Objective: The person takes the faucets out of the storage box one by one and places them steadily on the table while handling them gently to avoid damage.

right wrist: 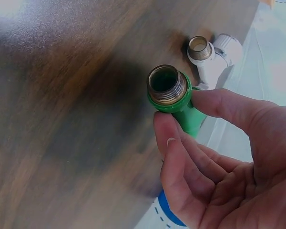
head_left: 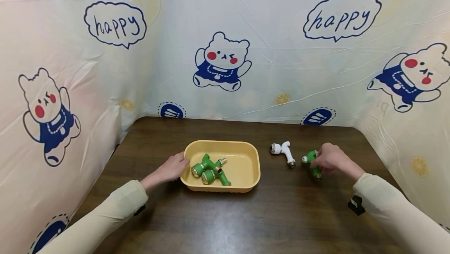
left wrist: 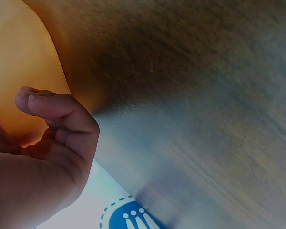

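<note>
My right hand pinches a green tap between thumb and fingers. In the right wrist view, this tap's threaded metal end faces the camera. To its left, a white tap with a ribbed knob lies on the table. My left hand grips the left rim of a yellow plastic tray; in the left wrist view, its fingers are curled at the tray's side. Green taps lie together in the left half of the tray, partly overlapping, with brass-coloured ends.
The dark wooden table runs up to a pale curtain printed with cartoon bears, which encloses the back and both sides. A black strap piece shows under the right sleeve.
</note>
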Demonstrator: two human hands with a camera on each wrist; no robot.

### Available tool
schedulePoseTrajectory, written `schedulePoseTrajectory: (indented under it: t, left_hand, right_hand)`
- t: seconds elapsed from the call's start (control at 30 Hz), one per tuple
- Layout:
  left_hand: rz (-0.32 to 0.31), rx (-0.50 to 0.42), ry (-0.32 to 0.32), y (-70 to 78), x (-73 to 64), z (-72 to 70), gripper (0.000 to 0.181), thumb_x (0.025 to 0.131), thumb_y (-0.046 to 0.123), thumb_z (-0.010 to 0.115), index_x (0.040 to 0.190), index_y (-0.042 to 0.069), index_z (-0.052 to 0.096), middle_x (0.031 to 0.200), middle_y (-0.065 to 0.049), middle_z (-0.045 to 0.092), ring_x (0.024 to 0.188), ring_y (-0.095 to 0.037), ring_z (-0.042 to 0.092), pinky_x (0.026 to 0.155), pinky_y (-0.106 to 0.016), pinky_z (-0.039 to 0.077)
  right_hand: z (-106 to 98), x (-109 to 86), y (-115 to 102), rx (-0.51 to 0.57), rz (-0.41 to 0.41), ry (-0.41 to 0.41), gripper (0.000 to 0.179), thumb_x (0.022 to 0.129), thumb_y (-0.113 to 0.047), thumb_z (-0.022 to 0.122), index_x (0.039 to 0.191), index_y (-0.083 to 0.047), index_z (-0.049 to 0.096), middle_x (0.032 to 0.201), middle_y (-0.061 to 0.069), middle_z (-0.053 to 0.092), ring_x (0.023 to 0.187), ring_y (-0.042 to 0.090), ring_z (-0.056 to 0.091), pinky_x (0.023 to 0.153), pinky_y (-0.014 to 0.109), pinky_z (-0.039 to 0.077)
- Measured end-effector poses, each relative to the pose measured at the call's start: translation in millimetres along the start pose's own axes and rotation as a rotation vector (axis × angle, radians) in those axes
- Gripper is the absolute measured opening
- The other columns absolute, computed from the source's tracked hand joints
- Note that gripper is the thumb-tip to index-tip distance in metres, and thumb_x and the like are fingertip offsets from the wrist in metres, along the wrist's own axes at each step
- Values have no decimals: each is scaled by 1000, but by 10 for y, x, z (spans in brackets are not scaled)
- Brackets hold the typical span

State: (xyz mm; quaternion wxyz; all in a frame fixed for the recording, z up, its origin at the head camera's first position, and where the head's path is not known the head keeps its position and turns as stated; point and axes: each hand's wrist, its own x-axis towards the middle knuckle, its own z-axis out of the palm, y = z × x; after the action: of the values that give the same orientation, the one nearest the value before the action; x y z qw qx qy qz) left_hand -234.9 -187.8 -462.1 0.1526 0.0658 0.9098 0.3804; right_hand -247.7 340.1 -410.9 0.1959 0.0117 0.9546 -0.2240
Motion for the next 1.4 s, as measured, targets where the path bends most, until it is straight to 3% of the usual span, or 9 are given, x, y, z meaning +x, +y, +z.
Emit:
schedulePoseTrajectory:
  t: [0.63, 1.4]
  left_hand:
    - [3, 6, 5, 8, 12, -10, 36, 108, 15, 36, 130, -8, 53, 66, -9, 58, 44, -15, 49, 41, -26, 39]
    - [12, 3, 1, -1, 4, -2, 38, 108, 16, 36, 133, -8, 52, 67, -10, 58, 44, -14, 49, 41, -26, 39]
  right_hand:
    - [-64, 85, 95, 23, 56, -25, 22, 90, -18, 80, 79, -1, 73, 74, 10, 69, 62, 19, 68, 61, 37, 62]
    - [-97, 161, 197, 42, 69, -26, 21, 88, -18, 78, 76, -3, 72, 70, 8, 69, 61, 18, 69, 60, 36, 61]
